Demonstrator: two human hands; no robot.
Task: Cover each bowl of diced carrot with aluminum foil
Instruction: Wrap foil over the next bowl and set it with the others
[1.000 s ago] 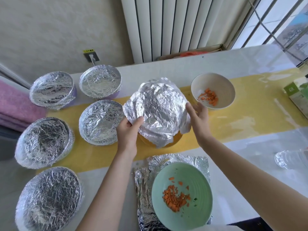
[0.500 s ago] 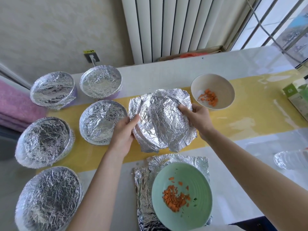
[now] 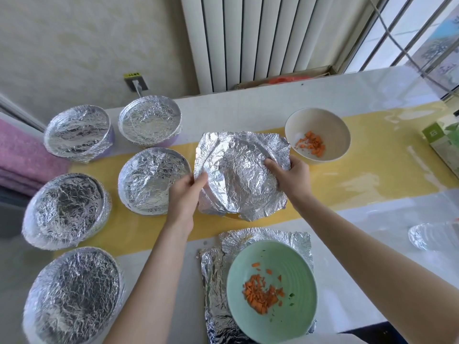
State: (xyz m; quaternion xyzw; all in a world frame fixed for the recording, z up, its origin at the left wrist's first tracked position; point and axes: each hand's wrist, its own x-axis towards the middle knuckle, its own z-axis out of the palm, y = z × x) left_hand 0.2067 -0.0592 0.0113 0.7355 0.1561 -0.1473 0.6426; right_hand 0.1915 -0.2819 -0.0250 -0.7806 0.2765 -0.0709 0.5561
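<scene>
Foil (image 3: 238, 170) lies draped over a mostly hidden bowl (image 3: 232, 216), left hand (image 3: 185, 192) pinching one edge and right hand (image 3: 293, 177) gripping the other, probably to centre it before crimping.

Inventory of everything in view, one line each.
foil-covered bowls: 5, silver, table's left part
held foil sheet: 1, silver, middle, in both hands
cream bowl: 1, uncovered, holds diced carrot, right of the held sheet
green bowl: 1, uncovered, holds diced carrot, near edge
flat foil sheet: 1, silver, under the green bowl
green box: 1, right edge
clear crumpled item: 1, near right; cannot identify
pink towel: 1, far left
radiator: 1, white, behind table
table: 1, white with yellow strip
left hand: pinches held sheet's left edge
right hand: grips its right edge
</scene>
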